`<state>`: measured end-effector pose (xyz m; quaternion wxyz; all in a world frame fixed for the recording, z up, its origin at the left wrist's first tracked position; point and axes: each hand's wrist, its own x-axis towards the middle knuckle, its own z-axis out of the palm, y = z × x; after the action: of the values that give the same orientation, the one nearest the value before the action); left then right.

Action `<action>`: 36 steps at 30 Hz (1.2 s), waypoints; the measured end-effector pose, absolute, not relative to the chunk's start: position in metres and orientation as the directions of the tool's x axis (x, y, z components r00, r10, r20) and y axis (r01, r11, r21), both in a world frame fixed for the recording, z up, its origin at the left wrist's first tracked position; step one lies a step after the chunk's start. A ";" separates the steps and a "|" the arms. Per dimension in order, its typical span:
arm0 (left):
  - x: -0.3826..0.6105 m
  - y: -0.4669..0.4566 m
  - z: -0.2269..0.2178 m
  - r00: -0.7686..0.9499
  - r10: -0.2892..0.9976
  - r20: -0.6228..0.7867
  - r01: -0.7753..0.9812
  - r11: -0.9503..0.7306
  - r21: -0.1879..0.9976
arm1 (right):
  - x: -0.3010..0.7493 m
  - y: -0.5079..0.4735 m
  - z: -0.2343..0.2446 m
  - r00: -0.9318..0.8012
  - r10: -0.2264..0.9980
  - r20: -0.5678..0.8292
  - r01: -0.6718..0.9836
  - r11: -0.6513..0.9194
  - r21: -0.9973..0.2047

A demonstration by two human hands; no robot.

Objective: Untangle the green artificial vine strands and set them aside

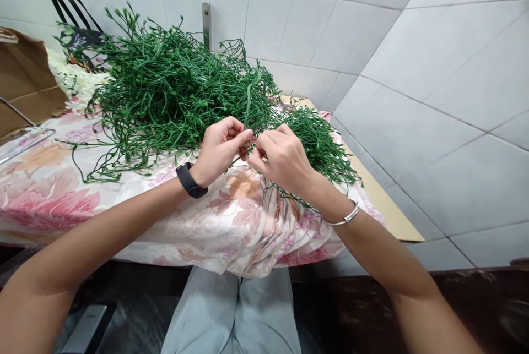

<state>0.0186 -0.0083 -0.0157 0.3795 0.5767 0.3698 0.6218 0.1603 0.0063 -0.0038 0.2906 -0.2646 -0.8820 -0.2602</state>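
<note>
My left hand (223, 147) and my right hand (283, 156) meet over the table's middle, fingertips nearly touching. Both are pinched on a thin green artificial stem (244, 151), partly hidden by the fingers. Behind them rises a large tangled heap of green plastic stems (165, 84) with small budded tips. A smaller bunch of green stems (320, 142) lies beside and beyond my right hand. Several loose stems (103, 161) trail onto the cloth left of my left hand.
A floral cloth (165, 222) covers the table, bunched near its front edge. White artificial flowers (82, 81), a cardboard box (27, 79) and a black-handled bag (82, 40) stand at the left. A bent metal rod (37, 136) juts in there. Tiled walls (322, 23) bound the back and right.
</note>
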 end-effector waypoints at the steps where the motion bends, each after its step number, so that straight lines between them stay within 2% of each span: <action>1: 0.022 -0.009 -0.016 -0.074 0.892 0.446 -0.047 -0.450 0.892 | 0.157 0.005 -0.005 -0.669 0.320 0.671 0.645 0.699 0.309; 4: 0.029 -0.010 -0.016 -0.136 0.885 0.446 -0.056 -0.456 0.888 | 0.151 0.002 -0.008 -0.613 0.333 0.717 0.703 0.643 0.303; 8: 0.014 0.000 -0.008 -0.221 0.879 0.422 -0.064 -0.445 0.893 | 0.148 -0.007 -0.010 -0.584 0.350 0.733 0.718 0.645 0.264; 12: -0.023 0.014 0.009 -0.440 0.783 0.440 -0.074 -0.520 0.851 | 0.152 -0.018 -0.005 -0.578 0.305 0.757 0.691 0.676 0.255; 16: -0.026 0.010 0.013 -0.313 0.811 0.494 -0.085 -0.542 0.836 | 0.168 -0.004 0.010 -0.438 0.365 0.821 0.776 0.616 0.140; 19: -0.010 0.004 0.006 -0.131 0.833 0.538 -0.110 -0.551 0.827 | 0.189 0.018 0.020 -0.281 0.411 0.867 0.865 0.500 0.043; 21: -0.003 0.003 0.000 -0.073 0.846 0.528 -0.118 -0.533 0.838 | 0.204 0.031 0.023 -0.191 0.428 0.883 0.907 0.420 -0.007; 28: -0.004 0.006 -0.008 0.030 0.865 0.500 -0.146 -0.491 0.859 | 0.228 0.049 0.026 -0.040 0.584 0.811 0.966 0.231 -0.119; 30: -0.002 0.005 -0.009 0.034 0.869 0.494 -0.137 -0.486 0.863 | 0.225 0.045 0.027 -0.038 0.567 0.823 0.960 0.250 -0.128; 32: 0.000 0.003 -0.010 0.033 0.874 0.485 -0.126 -0.478 0.869 | 0.218 0.038 0.028 -0.090 0.543 0.835 0.926 0.354 -0.131; 36: 0.006 0.000 -0.013 0.088 0.881 0.465 -0.108 -0.456 0.884 | 0.197 0.022 0.023 -0.445 0.545 0.711 0.698 0.708 -0.106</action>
<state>0.0061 0.0000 -0.0127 0.4147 0.6100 0.3166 0.5963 0.1971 0.0223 0.0231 0.3770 -0.3682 -0.8438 -0.1017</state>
